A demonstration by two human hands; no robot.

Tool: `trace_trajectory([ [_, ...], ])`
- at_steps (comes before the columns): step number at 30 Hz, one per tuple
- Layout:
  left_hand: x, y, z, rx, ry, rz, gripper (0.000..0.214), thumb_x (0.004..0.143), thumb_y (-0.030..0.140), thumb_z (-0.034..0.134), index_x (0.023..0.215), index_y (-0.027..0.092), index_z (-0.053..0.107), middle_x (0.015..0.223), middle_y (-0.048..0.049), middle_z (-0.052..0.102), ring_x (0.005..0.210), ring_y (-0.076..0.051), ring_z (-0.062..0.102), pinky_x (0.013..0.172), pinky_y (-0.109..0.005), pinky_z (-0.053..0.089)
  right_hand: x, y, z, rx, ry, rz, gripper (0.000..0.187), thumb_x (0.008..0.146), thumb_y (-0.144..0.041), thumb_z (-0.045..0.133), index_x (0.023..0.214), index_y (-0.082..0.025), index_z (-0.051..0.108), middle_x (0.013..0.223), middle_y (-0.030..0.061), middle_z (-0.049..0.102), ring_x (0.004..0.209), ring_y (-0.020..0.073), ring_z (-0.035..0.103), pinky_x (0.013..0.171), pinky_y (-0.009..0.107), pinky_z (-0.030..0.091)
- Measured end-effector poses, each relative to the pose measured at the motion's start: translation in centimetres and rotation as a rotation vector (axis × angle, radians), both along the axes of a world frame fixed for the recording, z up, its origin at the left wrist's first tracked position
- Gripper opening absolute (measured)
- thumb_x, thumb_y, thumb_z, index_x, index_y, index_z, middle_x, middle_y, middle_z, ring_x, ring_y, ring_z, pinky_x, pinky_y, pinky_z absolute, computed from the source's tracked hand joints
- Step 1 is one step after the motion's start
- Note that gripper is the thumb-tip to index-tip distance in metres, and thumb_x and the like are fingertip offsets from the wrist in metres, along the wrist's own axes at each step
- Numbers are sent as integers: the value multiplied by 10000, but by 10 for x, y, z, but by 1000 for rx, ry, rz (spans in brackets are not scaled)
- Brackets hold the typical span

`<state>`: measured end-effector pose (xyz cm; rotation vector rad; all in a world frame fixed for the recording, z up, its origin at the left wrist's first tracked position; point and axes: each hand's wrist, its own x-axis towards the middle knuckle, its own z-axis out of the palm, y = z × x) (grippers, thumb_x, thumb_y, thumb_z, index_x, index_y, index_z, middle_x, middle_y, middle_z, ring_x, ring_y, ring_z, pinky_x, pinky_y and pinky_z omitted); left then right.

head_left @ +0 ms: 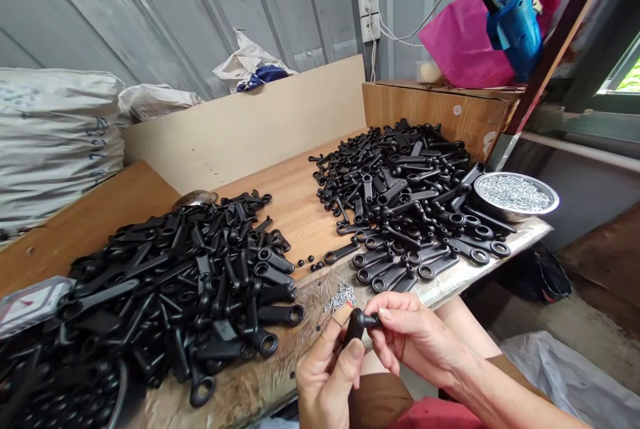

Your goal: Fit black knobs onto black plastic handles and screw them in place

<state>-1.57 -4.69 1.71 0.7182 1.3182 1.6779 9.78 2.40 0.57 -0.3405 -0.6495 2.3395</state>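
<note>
My left hand grips a black plastic lever part at the table's front edge, thumb pressed on its side. My right hand pinches the end of the same part with its fingertips. Just beyond my hands lies a small heap of silver screws. A big pile of the black parts lies to the left. A second pile spreads to the right.
A metal bowl of screws sits at the table's right corner. A wooden box with a pink bag and a blue tool stands behind. White sacks lie at left. A few small black beads lie between the piles.
</note>
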Motion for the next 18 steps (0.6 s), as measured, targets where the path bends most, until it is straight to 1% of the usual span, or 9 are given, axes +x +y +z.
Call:
trace_trajectory([
  [2, -2, -1, -6, 3, 90, 20, 370, 610, 407, 755, 938, 241, 718, 546, 2, 590, 403, -87, 422, 390, -203, 345, -2, 0, -2, -11, -1, -10, 218, 679, -296, 724, 758, -97, 681, 509, 31, 615, 368, 87, 549, 340, 135, 404],
  [5, -5, -1, -14, 11, 221, 65, 340, 630, 375, 735, 944, 244, 716, 575, -11, 634, 488, -171, 553, 462, -265, 457, -3, 0, -4, -22, -14, -26, 208, 684, -295, 717, 758, -102, 688, 502, 23, 608, 349, 80, 535, 312, 125, 375],
  [7, -5, -1, -16, 29, 307, 92, 309, 645, 349, 723, 945, 274, 712, 686, -21, 691, 627, -220, 631, 589, -301, 511, -3, 0, -5, -31, -36, -43, 205, 684, -292, 717, 748, -99, 690, 494, 19, 602, 332, 73, 521, 298, 118, 353],
  [9, -3, -1, -16, 68, 398, 110, 280, 668, 310, 709, 948, 306, 705, 830, -18, 718, 760, -239, 656, 719, -312, 514, -2, 1, -5, -43, -56, -63, 207, 672, -290, 726, 731, -94, 693, 476, 19, 598, 314, 67, 506, 287, 111, 330],
  [11, -1, 0, -17, 131, 480, 121, 282, 693, 268, 693, 970, 320, 690, 928, -14, 712, 831, -239, 658, 784, -308, 503, -1, 1, -5, -48, -66, -77, 207, 658, -287, 736, 710, -91, 695, 450, 24, 594, 296, 64, 493, 284, 109, 319],
  [14, -1, 1, -24, 246, 605, 144, 304, 714, 233, 686, 1011, 294, 672, 967, -36, 703, 832, -241, 664, 778, -319, 519, -1, 0, -5, -51, -74, -95, 208, 650, -284, 738, 692, -86, 693, 413, 25, 580, 275, 61, 470, 276, 109, 308],
  [18, -4, 2, -42, 408, 825, 158, 343, 779, 219, 632, 1120, 242, 610, 990, -64, 697, 810, -218, 672, 728, -299, 545, 0, -4, -5, -72, -114, -142, 237, 648, -306, 736, 698, -81, 683, 398, 10, 561, 273, 65, 460, 256, 112, 302],
])
